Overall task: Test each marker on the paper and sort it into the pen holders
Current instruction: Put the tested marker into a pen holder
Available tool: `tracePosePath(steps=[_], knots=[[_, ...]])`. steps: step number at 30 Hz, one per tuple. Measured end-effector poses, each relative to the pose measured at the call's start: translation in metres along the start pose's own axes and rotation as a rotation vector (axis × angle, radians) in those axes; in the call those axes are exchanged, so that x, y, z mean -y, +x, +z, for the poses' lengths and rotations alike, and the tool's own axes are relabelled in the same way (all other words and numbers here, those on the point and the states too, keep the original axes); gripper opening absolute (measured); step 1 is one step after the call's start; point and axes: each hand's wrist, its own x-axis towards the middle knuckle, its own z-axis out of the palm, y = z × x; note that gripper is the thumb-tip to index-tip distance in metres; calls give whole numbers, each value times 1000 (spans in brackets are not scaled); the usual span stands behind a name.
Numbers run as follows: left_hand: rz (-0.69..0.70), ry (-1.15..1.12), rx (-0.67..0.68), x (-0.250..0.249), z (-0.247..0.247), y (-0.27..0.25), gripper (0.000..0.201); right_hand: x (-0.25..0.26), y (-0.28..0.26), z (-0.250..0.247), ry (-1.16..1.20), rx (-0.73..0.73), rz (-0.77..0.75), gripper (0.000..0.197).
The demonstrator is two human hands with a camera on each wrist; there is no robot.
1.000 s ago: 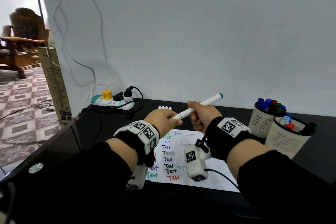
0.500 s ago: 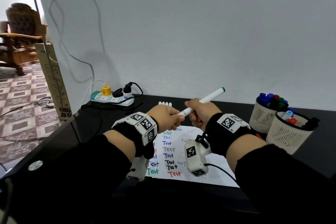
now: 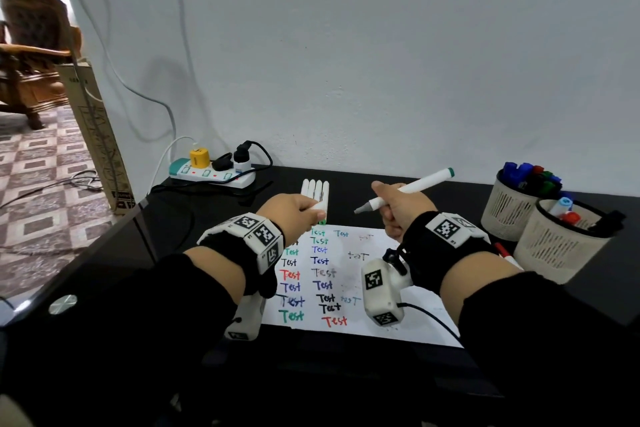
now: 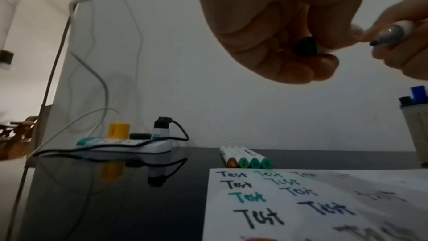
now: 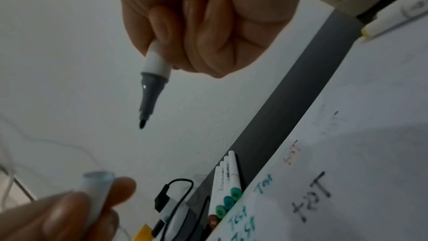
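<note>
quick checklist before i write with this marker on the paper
1. Cap off the marker: ok, grey tip bare.
2. Right hand grips the marker's barrel: ok.
3. Left hand holds the cap clear of the tip: ok.
4. Blank spot on the paper: ok, right side is mostly bare.
5. Tip over the paper: not ok, held up beyond its far edge.
6. Ink still flows: cannot tell.

The black table [image 3: 381, 367] is carrying the paper [image 3: 349, 274], four markers [image 3: 316, 189], two pen holders [image 3: 554, 246] and a power strip [image 3: 211, 177].
</note>
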Motion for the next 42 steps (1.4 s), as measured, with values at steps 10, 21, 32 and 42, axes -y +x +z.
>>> tracePosePath(steps=[10,21,32,42], knots=[[-52,159,21,12,1,23,17,-29,26,15,-59,-162,133,29],[-85,322,146,24,7,40,21,-58,55,17,-312,-159,66,33],[-94,399,192,21,11,40,37,-68,61,13,-488,-94,24,35],[-97,434,190,20,12,40,39,-70,58,12,-519,-157,-13,28]])
